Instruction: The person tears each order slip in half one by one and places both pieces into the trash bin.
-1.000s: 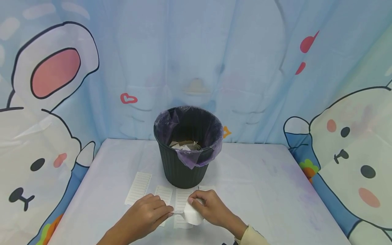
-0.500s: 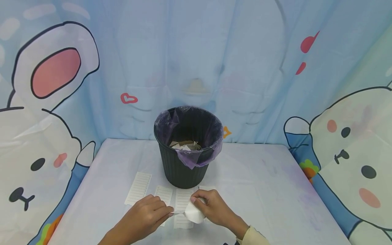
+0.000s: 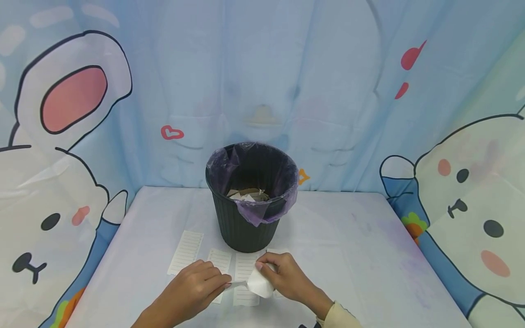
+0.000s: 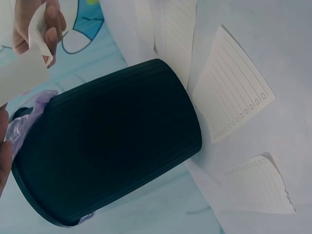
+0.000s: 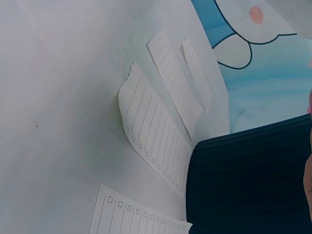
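A white strip of paper [image 3: 260,283] is held between my two hands, low over the table in front of the bin. My left hand [image 3: 202,286] pinches its thin left end between thumb and fingers. My right hand [image 3: 285,277] pinches the wider, curled part. In the left wrist view the paper [image 4: 23,77] bends up towards the right hand's fingers [image 4: 53,36]. Beneath it on the table lie several lined checklist slips, among them a slip [image 3: 246,296] below the held paper and another slip [image 3: 186,251] further left.
A dark bin [image 3: 248,234] with a purple liner [image 3: 262,212] stands right behind the slips, with paper and cardboard scraps [image 3: 248,196] inside. A blue cartoon curtain [image 3: 348,91] hangs behind the white table [image 3: 348,255].
My right hand has shifted slightly to the right with the curled paper. My left hand keeps its pinch almost in place, and the bin and slips stay put.
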Demonstrator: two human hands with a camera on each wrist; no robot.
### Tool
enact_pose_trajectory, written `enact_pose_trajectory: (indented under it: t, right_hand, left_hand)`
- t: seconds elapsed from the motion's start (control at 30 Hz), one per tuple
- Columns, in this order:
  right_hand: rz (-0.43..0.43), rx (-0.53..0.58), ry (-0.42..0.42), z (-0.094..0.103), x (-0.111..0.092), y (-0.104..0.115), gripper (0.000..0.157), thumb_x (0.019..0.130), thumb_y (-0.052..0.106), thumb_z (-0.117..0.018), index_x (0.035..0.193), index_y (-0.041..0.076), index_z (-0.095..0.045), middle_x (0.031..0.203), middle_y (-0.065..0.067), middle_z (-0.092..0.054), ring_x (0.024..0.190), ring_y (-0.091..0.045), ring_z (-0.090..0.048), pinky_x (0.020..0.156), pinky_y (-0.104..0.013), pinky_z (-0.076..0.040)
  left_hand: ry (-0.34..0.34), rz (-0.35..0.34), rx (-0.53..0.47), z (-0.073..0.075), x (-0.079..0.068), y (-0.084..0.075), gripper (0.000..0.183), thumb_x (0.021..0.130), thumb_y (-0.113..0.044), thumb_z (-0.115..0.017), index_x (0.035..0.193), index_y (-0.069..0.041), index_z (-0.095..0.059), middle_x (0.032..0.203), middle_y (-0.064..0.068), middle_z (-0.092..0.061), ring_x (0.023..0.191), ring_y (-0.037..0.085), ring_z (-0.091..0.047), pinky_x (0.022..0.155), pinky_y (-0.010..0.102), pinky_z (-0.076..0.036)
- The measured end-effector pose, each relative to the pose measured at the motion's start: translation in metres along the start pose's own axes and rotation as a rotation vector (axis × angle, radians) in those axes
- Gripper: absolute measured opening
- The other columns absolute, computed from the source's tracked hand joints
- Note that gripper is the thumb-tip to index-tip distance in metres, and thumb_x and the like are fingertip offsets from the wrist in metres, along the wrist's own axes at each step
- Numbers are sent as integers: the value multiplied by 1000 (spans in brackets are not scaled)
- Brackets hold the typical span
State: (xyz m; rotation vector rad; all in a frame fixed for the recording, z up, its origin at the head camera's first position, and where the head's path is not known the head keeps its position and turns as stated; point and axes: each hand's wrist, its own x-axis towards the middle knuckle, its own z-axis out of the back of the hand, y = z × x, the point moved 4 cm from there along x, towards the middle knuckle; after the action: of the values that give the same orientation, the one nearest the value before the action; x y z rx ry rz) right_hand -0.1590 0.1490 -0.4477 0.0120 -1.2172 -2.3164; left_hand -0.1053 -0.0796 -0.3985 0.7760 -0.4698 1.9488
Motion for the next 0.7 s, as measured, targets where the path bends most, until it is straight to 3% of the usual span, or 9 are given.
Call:
enact_pose_trajectory:
  t: [0.47, 0.7]
  right_hand:
    - [-12, -13, -26, 1, -2, -3, 13, 99, 14, -63, 93, 10, -74, 94, -3, -76, 78, -3, -61, 64, -22, -54]
    - [-35, -1, -40, 2, -3, -6, 12, 98, 9, -63, 95, 9, -74, 94, -4, -76, 74, -2, -61, 58, -23, -56]
  left_hand:
    - [-12, -14, -6, -2, -1, -4, 6, 89, -20, -78, 93, -16, -77, 76, -11, -68, 67, 3, -53, 62, 11, -43]
    - [-15, -6, -15, -3, -2, -4, 10, 84, -18, -81, 94, -15, -77, 77, -11, -69, 68, 3, -55, 63, 12, -45]
